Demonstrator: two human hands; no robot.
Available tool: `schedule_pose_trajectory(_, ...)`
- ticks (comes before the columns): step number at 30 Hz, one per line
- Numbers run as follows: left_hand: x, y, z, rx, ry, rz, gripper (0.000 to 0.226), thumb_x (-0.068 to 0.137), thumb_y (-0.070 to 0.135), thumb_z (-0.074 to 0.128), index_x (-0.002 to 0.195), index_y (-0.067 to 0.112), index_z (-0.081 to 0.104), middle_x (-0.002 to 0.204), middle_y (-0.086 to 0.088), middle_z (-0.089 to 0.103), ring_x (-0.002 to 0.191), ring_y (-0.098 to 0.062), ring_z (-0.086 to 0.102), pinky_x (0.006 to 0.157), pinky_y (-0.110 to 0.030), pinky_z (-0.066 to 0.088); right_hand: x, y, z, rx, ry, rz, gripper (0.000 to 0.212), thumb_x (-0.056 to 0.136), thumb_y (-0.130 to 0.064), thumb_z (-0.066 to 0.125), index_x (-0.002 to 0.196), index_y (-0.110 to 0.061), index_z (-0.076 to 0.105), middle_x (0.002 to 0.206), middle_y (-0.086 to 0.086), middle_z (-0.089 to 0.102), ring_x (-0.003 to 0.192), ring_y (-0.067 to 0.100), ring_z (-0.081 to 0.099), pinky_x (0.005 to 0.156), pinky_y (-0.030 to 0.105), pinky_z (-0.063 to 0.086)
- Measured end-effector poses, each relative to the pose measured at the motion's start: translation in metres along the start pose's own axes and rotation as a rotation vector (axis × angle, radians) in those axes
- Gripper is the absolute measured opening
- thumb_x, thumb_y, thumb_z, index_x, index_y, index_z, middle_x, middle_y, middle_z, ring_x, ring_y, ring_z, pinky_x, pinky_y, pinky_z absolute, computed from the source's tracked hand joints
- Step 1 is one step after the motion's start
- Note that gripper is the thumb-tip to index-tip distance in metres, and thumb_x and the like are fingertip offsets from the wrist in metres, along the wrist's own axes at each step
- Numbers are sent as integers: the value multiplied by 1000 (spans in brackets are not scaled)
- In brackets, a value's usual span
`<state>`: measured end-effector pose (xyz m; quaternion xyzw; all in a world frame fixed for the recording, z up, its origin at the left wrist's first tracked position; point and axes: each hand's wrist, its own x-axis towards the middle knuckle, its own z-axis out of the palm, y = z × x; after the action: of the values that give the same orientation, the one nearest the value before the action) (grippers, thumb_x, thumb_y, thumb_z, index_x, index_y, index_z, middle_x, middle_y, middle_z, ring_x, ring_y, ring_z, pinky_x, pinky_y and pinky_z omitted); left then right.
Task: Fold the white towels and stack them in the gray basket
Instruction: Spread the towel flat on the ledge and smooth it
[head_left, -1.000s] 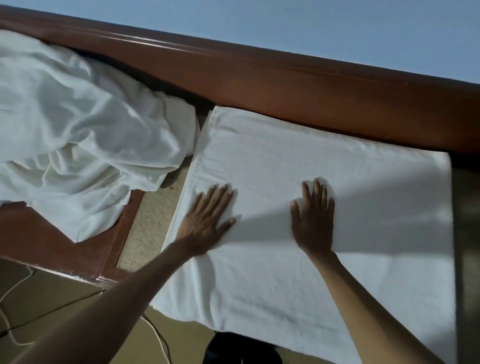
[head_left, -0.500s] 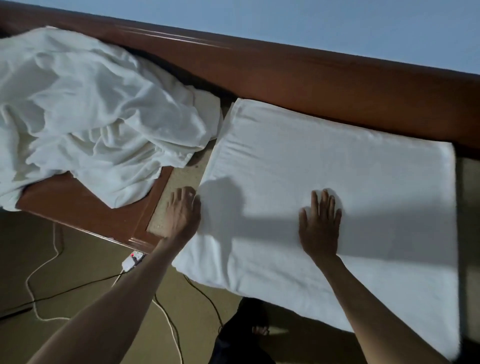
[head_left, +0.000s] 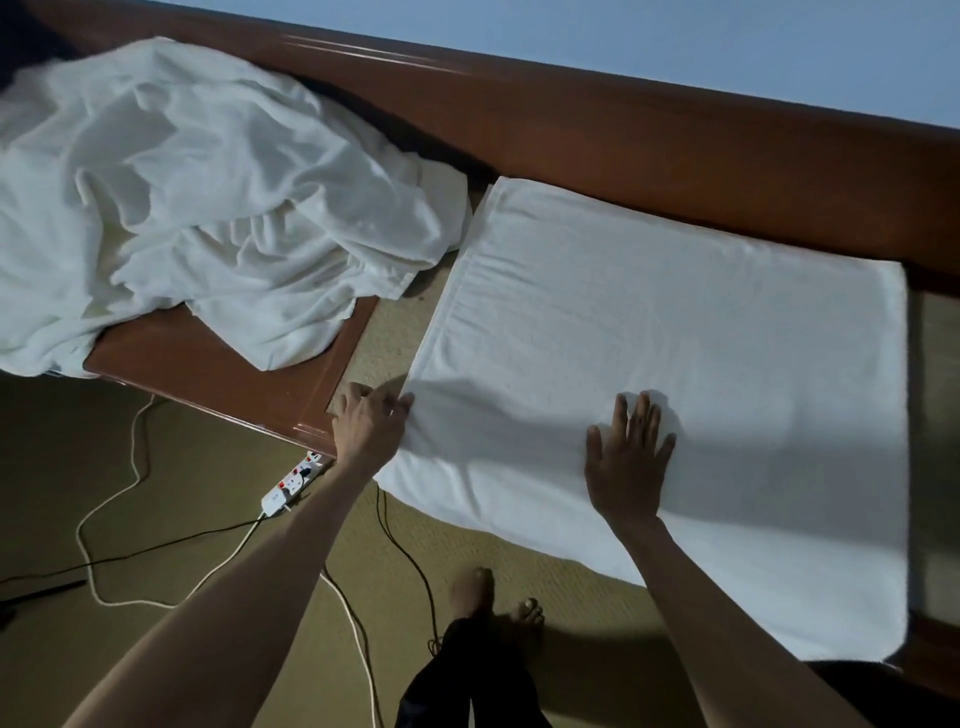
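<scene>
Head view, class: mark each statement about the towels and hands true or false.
1. The right hand lies flat on the folded towel. True.
2. The crumpled towels lie to the right of the folded towel. False: they lie to its left.
3. The left hand is at the folded towel's left edge. True.
4. The power strip lies on the folded towel. False: it lies on the floor.

Crumpled towel pile (head_left: 208, 208) cut off by left edge. Left hand (head_left: 369, 423) fingertips hidden under flat towel (head_left: 675, 338) edge. Power strip (head_left: 288, 486) partly behind forearm.
</scene>
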<state>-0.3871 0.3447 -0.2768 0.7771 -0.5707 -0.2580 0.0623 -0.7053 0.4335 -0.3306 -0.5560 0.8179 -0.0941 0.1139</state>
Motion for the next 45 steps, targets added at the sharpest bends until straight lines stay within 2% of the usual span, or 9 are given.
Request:
schedule_pose_trajectory(6, -16, -30, -6, -50, -12, -17, 35, 95, 41, 68, 120, 17, 72, 124, -13, 49, 120, -36, 43, 102, -46, 40, -25, -8, 7, 24, 40, 37, 65, 103, -43, 27, 158, -8, 31, 165, 19, 23, 153, 35, 22, 118, 63, 20)
schedule_pose_trajectory(10, -23, -46, -15, -99, 8, -8, 46, 93, 53, 68, 109, 10, 75, 119, -12, 49, 115, -32, 42, 101, -43, 39, -29, -16, 7, 50, 44, 83, 64, 102, -42, 27, 159, -10, 29, 166, 18, 21, 154, 34, 20, 119, 64, 17)
schedule_pose_trajectory(15, -31, -67, -26, -31, -137, 147, 30, 75, 55, 85, 88, 28, 81, 114, 4, 43, 112, -14, 34, 96, -34, 35, -34, -19, 8, 76, 16, 117, 69, 101, -47, 23, 160, -12, 25, 168, 16, 14, 155, 35, 16, 119, 64, 15)
schedule_pose_trajectory(22, -30, -84, -29, 35, -90, 210, 16, 80, 34, 84, 84, 23, 74, 116, 1, 48, 115, -27, 43, 91, -41, 38, -33, -16, 8, 54, 23, 91, 70, 101, -49, 23, 160, -11, 25, 168, 17, 16, 155, 36, 15, 119, 64, 18)
schedule_pose_trajectory(26, -37, -61, -16, -158, 87, 357, 37, 87, 54, 57, 96, 18, 60, 113, -4, 49, 103, -24, 50, 86, -45, 46, -36, -14, 18, 24, 107, 79, 65, 104, -45, 30, 159, -11, 27, 166, 19, 21, 153, 36, 20, 117, 65, 21)
schedule_pose_trajectory(29, -42, -24, 13, -119, 69, 576, 42, 98, 48, 50, 124, 15, 57, 135, -9, 51, 122, -28, 51, 101, -50, 46, -37, -13, 22, 6, 216, 62, 61, 105, -40, 40, 157, -11, 33, 165, 17, 27, 152, 34, 25, 118, 60, 22)
schedule_pose_trajectory(32, -50, 9, 50, 35, -132, 734, 57, 109, 47, 36, 158, 20, 31, 169, -6, 22, 155, -23, 19, 126, -46, 19, -37, -13, 23, 1, 245, 62, 60, 104, -40, 42, 157, -12, 34, 165, 15, 27, 153, 32, 24, 119, 57, 20)
schedule_pose_trajectory(35, -46, 4, 72, 299, -168, 872, 66, 111, 54, 24, 165, 26, 1, 173, 1, -7, 158, -15, -11, 129, -46, 4, -37, -11, 22, 15, 220, 66, 61, 105, -43, 37, 158, -15, 31, 167, 12, 24, 154, 30, 20, 121, 57, 19)
schedule_pose_trajectory(45, -19, -60, 12, 383, -149, 676, 75, 102, 70, 11, 163, 32, -12, 170, 6, -18, 156, -15, -20, 128, -50, -5, -38, -17, 14, -4, 197, 88, 63, 103, -43, 36, 159, -16, 29, 167, 11, 22, 155, 29, 18, 122, 56, 18)
